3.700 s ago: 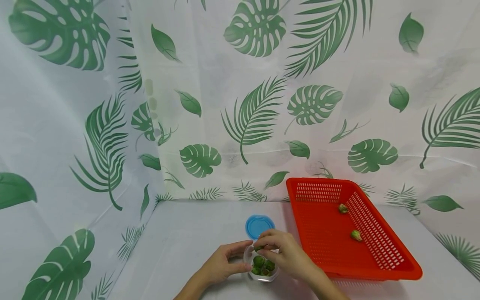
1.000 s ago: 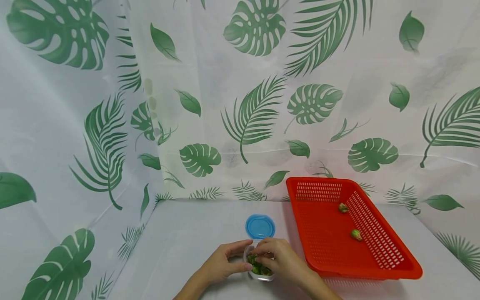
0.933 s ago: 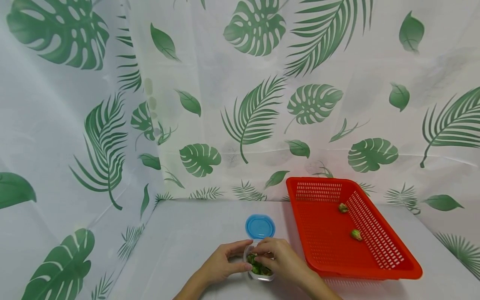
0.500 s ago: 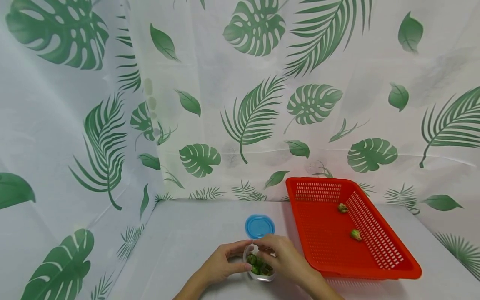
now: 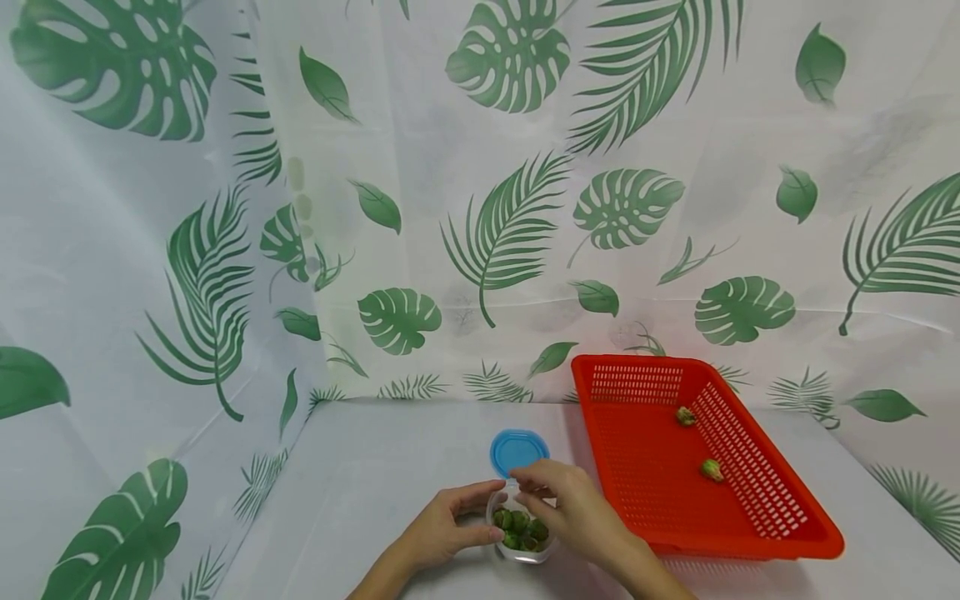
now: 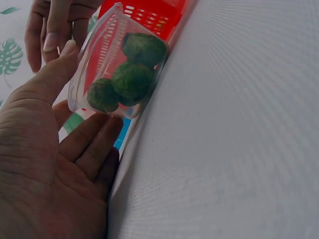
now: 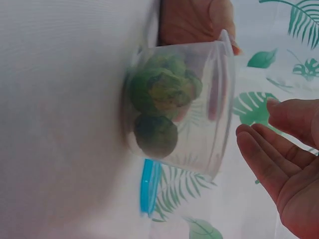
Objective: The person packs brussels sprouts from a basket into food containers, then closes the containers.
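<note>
Steadying a small clear container (image 5: 527, 557) on the white counter (image 5: 390, 450) with the left hand (image 5: 442, 527), thumb toward the near part of the rim, fingers toward the far part, curved about its left side. Hovering above the open mouth with the right hand (image 5: 572, 502), a modest gap between thumb and fingertips and, going by the right wrist view, nothing held between them. Visible through the clear wall: several green Brussels sprouts (image 5: 518, 522), bunched at the bottom, exact count hard to tell, with room above them. Just beyond the container, flat on the counter: a round-cornered blue lid (image 5: 519, 450). To the right: a large red basket (image 5: 637, 483) with slotted walls, holding a nearer sprout (image 5: 712, 470) and a farther sprout (image 5: 686, 417), both toward its right wall. Behind: white sheeting (image 5: 420, 250) printed with green leaves. Judging from the layout, partway through filling the container, probably between one sprout and another. Seemingly calling next for a rightward reach over the basket rim, right fingers spread around the nearer sprout, then a pinch and a carry back, while keeping the container steady with the left.
</note>
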{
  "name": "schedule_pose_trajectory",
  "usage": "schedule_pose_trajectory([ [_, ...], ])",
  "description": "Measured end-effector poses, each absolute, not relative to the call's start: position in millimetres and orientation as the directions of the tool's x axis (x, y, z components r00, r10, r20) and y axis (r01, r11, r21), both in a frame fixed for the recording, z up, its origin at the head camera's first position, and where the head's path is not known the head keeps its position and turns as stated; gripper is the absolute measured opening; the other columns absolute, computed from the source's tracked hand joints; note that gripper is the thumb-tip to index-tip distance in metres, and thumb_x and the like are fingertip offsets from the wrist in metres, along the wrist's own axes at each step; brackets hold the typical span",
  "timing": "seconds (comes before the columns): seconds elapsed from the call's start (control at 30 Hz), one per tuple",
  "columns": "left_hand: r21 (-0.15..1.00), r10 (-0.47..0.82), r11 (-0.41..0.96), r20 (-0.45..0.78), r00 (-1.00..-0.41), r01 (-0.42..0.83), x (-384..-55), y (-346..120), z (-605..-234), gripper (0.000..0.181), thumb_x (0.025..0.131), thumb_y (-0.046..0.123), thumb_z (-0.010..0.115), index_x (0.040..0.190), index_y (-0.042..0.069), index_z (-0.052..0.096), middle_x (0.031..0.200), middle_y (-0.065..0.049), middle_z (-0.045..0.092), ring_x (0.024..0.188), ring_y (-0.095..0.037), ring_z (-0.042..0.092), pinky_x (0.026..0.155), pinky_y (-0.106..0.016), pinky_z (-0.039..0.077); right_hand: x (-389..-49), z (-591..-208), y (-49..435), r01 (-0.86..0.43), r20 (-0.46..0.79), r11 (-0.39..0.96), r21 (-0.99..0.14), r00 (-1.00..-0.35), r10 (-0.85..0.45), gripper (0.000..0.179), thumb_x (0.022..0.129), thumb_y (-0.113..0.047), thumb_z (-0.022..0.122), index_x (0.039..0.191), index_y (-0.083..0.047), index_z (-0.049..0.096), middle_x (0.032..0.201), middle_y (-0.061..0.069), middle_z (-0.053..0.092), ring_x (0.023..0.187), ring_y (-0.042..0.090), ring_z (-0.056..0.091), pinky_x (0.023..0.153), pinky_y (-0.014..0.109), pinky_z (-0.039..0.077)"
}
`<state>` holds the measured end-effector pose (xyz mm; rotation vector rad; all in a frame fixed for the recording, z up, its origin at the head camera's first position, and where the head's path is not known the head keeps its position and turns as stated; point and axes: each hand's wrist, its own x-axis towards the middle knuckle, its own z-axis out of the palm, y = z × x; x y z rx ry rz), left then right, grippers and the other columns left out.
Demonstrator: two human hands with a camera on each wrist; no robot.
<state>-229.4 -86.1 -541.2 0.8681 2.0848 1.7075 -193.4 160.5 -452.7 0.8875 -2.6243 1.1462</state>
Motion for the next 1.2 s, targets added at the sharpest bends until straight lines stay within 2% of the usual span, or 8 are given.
schedule_pose_trajectory([
  [0.27,0.966,0.635,0.096,0.125,-0.762,0.239,-230.3,-85.4,-541.1,0.061,0.099,0.026,0.074,0.155,0.016,0.051,0.150,-0.010,0.061,0.135,-0.019,0.061,0.109,-0.022,0.047,-191.6,-439.8,165.8,-0.604,0.416,0.526,-0.599,-0.796,-0.440,0.037,0.094,-0.008,0.077,0.130,-0.011,0.072,0.107,-0.004,0.076,0.092,0.007,0.074,0.081,0.026,0.063],
  [0.5,0.970,0.632,0.091,0.120,-0.765,0.227,-230.7,-84.6,-540.9,0.061,0.099,0.026,0.074,0.155,0.014,0.051,0.150,-0.011,0.061,0.135,-0.020,0.061,0.108,-0.019,0.046,-195.3,-423.4,172.8,-0.653,0.480,0.492,-0.576,-0.757,-0.443,0.037,0.091,-0.004,0.079,0.128,-0.010,0.073,0.107,-0.007,0.076,0.091,0.005,0.074,0.082,0.025,0.062],
  [0.67,0.970,0.629,0.089,0.121,-0.768,0.226,-230.9,-84.7,-541.5,0.059,0.099,0.025,0.074,0.154,0.017,0.053,0.149,-0.009,0.062,0.135,-0.022,0.061,0.108,-0.019,0.047,-194.6,-410.3,175.4,-0.677,0.501,0.485,-0.554,-0.736,-0.455,0.038,0.091,-0.004,0.079,0.128,-0.011,0.072,0.110,-0.007,0.076,0.093,0.006,0.074,0.084,0.028,0.063],
  [1.0,0.967,0.617,0.113,0.113,-0.779,0.230,-230.4,-84.5,-541.0,0.055,0.098,0.027,0.074,0.151,0.029,0.056,0.146,-0.001,0.064,0.133,-0.016,0.063,0.109,-0.023,0.049,-189.7,-386.4,179.4,-0.690,0.509,0.487,-0.536,-0.724,-0.465,0.042,0.091,-0.003,0.079,0.130,-0.014,0.073,0.116,-0.005,0.076,0.096,0.006,0.075,0.083,0.026,0.062],
  [1.2,0.970,0.622,0.106,0.108,-0.776,0.221,-230.3,-84.6,-540.7,0.055,0.099,0.027,0.074,0.150,0.031,0.056,0.146,0.003,0.064,0.133,-0.014,0.062,0.109,-0.022,0.048,-190.2,-373.9,187.0,-0.679,0.507,0.432,-0.594,-0.733,-0.454,0.038,0.092,-0.005,0.078,0.128,-0.017,0.074,0.114,-0.007,0.076,0.094,0.007,0.075,0.081,0.024,0.062],
])
